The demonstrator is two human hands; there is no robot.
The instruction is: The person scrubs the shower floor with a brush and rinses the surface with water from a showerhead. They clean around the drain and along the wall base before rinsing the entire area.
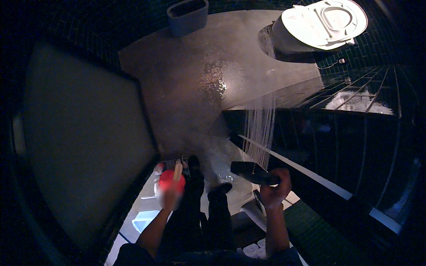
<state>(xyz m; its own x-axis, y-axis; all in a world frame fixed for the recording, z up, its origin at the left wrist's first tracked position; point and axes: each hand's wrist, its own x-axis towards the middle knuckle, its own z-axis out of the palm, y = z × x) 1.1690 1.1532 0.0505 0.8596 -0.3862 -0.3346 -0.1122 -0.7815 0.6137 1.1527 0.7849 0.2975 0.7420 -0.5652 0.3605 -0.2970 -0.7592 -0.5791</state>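
My right hand (278, 189) is closed around the handle of a dark shower head (253, 173), held low at the right of my legs. Thin streams of water (259, 133) spray from it away from me, over the floor and the corner of the dark tiled wall. My left hand (170, 199), partly blurred, is at the lower left, by a round red object (168, 178) and the handle of a wooden-looking brush (178, 170). The blur hides its fingers, so its grip cannot be made out.
A white toilet (322, 25) with its seat showing stands at the upper right, a grey bin (188, 20) at the top. The floor (186, 66) is wet. Beside my left arm lies a pale blue container (145, 220); rolled towels (251, 249) lie low right.
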